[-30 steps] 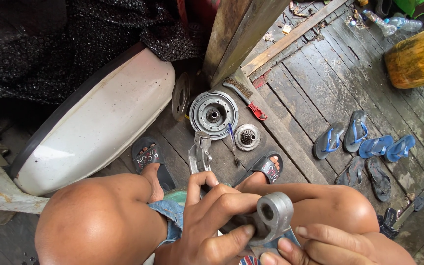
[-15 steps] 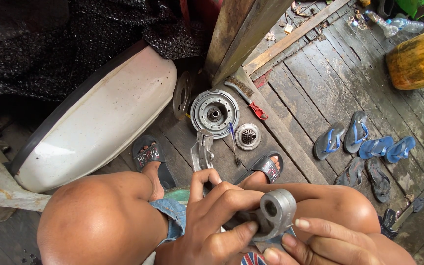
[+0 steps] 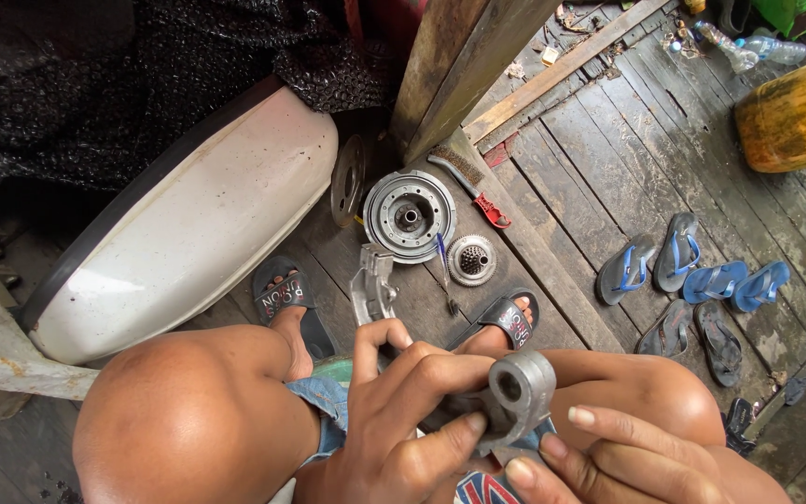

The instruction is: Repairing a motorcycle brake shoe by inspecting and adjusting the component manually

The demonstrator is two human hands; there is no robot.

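My left hand (image 3: 401,411) grips a grey metal part with a round hole (image 3: 516,396), held between my knees at the bottom of the view. My right hand (image 3: 608,457) supports the same part from below and the right, fingers against its lower edge. On the plank floor ahead lie a round metal drum (image 3: 409,216), a smaller toothed round piece (image 3: 471,259), a silver metal bracket (image 3: 372,285) and a thin screwdriver (image 3: 444,273).
A large white curved panel (image 3: 188,224) lies at left beside black netting. A wooden post (image 3: 459,65) rises at centre. A brush with a red handle (image 3: 473,187), several flip-flops (image 3: 683,271) and a yellow bucket (image 3: 795,117) are at right.
The grey part has shifted slightly to the right and lower in my hands. My fingers have adjusted around it. The floor items are unmoved.
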